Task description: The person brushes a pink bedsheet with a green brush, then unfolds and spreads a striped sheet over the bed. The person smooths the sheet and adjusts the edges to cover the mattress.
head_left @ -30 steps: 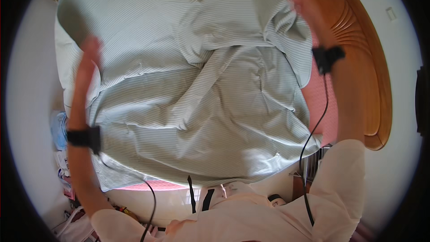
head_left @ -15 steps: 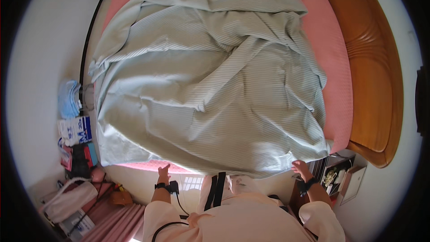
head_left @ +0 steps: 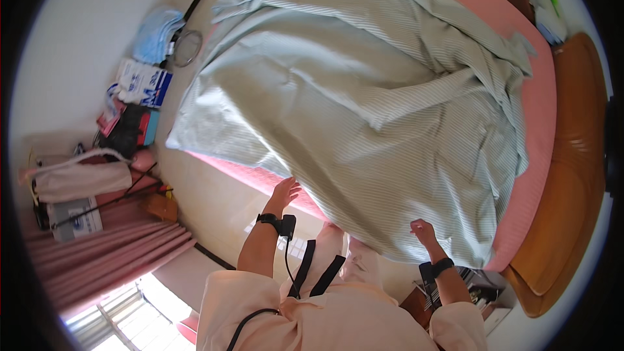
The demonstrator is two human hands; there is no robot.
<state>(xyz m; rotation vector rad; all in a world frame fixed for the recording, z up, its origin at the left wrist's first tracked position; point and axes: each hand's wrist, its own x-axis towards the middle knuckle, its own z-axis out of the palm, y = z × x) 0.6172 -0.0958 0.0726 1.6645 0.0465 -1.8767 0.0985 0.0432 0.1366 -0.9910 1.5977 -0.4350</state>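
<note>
A grey-green striped blanket (head_left: 312, 123) lies spread in folds over a bed with a pink sheet (head_left: 536, 123). Its near edge hangs over the bed's side, and a strip of pink shows below it at the left. My left hand (head_left: 285, 193) is by that near edge, fingers stretched out and holding nothing. Over the blanket's near right part is my right hand (head_left: 424, 230), its fingers loosely bent and no cloth gripped in them; whether it touches the blanket I cannot tell. Both wrists wear black straps with small devices.
A wooden headboard (head_left: 572, 175) stands at the right. Along the left wall are a blue bundle (head_left: 158, 36), a white-and-blue package (head_left: 144, 83), bags and a brown box (head_left: 160, 208). A pink curtain (head_left: 110, 260) hangs at the lower left beside a bright window (head_left: 140, 318).
My view has turned toward the left, bringing the window into sight. My left hand has moved up and right along the blanket's near edge; my right hand now appears over the blanket.
</note>
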